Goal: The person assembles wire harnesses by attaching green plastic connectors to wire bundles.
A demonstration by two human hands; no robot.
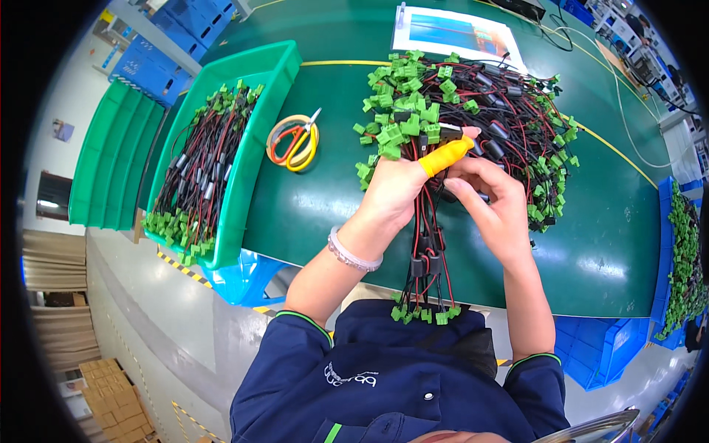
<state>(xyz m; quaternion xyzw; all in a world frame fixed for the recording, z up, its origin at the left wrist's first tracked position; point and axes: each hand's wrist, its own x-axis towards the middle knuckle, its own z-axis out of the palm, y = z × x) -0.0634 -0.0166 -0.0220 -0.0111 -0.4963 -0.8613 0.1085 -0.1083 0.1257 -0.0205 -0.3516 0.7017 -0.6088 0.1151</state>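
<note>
My left hand (395,190), with a yellow finger cover (447,156) on its thumb, is closed around a bundle of red and black cables (426,240). Green connectors stick out above the grip, and the lower ends hang past the table's front edge, with black cylinders partway along. My right hand (504,210) is just right of the bundle, thumb and fingers curled together at dark wires; what lies between the fingertips is mostly hidden. Behind both hands spreads a large pile of similar cables (498,103) with green connectors.
On the left, a green bin (242,166) holds more cables. Scissors with red and yellow handles (313,151) lie on a tape roll (273,136). A printed sheet (458,37) lies behind the pile. A blue bin (663,244) of connectors stands at the right edge of the green table (332,214).
</note>
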